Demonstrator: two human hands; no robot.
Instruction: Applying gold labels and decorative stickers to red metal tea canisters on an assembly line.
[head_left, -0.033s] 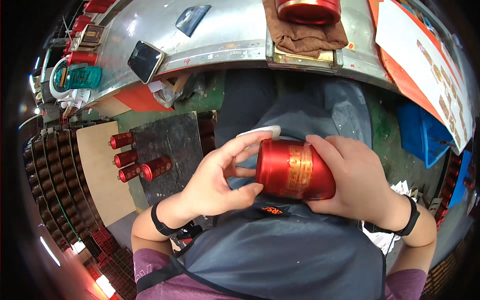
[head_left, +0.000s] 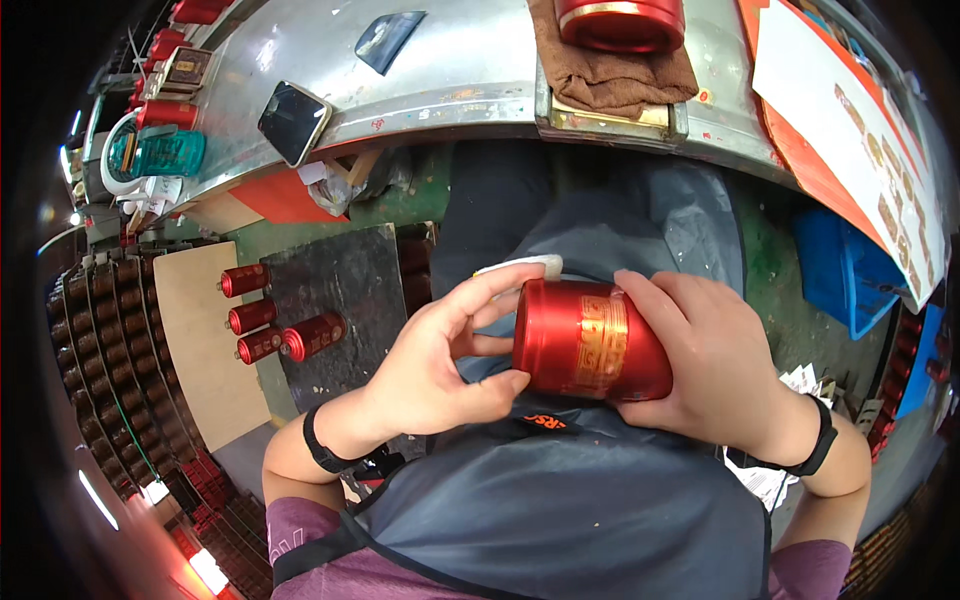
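Note:
A glossy red metal canister (head_left: 592,340) with a gold printed panel lies on its side above my lap. My right hand (head_left: 700,355) wraps round its right end, thumb and fingers on opposite sides. At its left end is my left hand (head_left: 455,350), thumb tip and fingers against the rim, a gap showing between palm and canister. A small white cloth or pad (head_left: 540,266) sits by my left fingertips; what the fingers do behind the canister is hidden.
A metal workbench (head_left: 460,60) runs ahead, bearing a phone (head_left: 294,122), a brown towel (head_left: 610,80) under another red canister (head_left: 620,22), and a printed sheet (head_left: 850,130) at right. Several small red canisters (head_left: 313,336) lie on boards at left. A blue bin (head_left: 840,270) stands at right.

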